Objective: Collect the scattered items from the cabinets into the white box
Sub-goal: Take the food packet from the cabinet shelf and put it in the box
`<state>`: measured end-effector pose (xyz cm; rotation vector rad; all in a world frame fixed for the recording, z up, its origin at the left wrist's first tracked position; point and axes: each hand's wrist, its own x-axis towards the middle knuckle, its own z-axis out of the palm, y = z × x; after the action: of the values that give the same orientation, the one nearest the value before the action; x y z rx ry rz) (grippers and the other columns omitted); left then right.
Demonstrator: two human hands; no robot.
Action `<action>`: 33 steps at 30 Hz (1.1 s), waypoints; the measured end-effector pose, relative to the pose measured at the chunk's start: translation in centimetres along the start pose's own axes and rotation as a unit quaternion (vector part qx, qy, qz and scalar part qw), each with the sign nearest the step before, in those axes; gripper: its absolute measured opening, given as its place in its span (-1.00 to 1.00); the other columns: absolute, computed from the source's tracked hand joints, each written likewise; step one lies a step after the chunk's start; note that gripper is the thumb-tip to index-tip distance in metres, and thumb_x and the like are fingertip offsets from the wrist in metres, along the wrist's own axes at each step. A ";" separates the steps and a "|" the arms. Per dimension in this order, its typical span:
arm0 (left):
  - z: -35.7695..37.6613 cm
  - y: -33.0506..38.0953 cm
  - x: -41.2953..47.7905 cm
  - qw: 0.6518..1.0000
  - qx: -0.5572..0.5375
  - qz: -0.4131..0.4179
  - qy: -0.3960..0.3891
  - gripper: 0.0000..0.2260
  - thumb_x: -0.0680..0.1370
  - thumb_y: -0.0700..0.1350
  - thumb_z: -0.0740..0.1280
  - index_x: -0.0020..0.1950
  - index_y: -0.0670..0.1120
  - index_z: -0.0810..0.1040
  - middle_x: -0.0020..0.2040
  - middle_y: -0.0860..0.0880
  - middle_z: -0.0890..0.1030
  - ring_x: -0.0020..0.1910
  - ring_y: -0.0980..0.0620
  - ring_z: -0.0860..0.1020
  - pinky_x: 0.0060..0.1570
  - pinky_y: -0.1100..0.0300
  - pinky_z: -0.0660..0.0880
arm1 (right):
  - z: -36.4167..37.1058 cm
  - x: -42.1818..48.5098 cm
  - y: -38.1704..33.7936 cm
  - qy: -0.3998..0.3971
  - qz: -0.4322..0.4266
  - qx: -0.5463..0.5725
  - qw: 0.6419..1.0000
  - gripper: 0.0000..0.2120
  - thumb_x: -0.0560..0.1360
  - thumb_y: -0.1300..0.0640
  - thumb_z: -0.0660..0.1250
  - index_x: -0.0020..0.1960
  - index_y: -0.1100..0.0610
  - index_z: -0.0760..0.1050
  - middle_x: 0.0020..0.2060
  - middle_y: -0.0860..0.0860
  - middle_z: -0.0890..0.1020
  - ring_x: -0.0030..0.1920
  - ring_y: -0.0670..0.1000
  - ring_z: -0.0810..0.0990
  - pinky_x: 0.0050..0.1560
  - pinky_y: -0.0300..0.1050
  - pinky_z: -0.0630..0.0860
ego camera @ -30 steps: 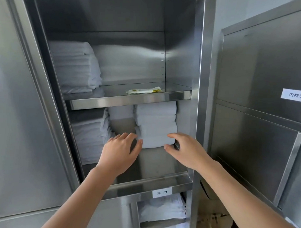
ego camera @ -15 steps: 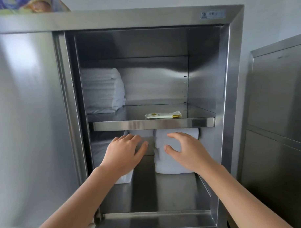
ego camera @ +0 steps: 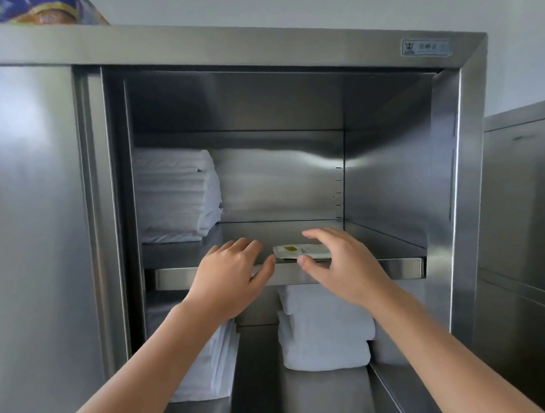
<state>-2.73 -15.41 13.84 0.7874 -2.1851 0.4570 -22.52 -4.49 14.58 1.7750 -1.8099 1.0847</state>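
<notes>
Target is the small flat white foil sachet with a yellow-green print (ego camera: 293,251). It lies flat on the upper stainless steel shelf (ego camera: 390,268), right at the front lip, between my two hands. My left hand (ego camera: 233,275) is loose and holds nothing, with its fingers resting on the shelf edge and the thumb tip just beside the sachet's left corner. My right hand (ego camera: 344,265) arches wide over the sachet's right half, thumb at its front edge. I cannot tell if the thumb is touching, and no pinch has closed.

Handling guess: very light, thin, floppy, with a slick film on slick steel, so it will likely skate backward if pushed. Best hold would be a pinch on the front edge, thumb under and fingers on top, or drag it past the lip first. A light squeeze should do, since the contents may be soft.

The stack of folded white linen (ego camera: 175,194) sits well left of the sachet and isn't in the way. The white box is not in view.
</notes>
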 end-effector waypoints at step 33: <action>-1.8 3.0 -4.5 0.999 -0.001 -0.031 0.018 -0.59 0.60 0.16 0.03 -0.03 -0.01 0.60 -0.12 0.09 0.63 -0.12 0.01 0.58 -0.07 0.11 0.46 | 0.5 -3.1 2.4 0.061 0.003 -0.020 0.998 -0.82 0.47 0.16 0.45 0.06 0.00 0.66 -0.05 -0.13 0.69 -0.03 0.05 0.61 -0.15 -0.08 0.49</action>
<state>-1.42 -10.48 11.39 0.8371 -2.1204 0.4348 -24.27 -3.06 11.37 1.6450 -1.7534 1.1256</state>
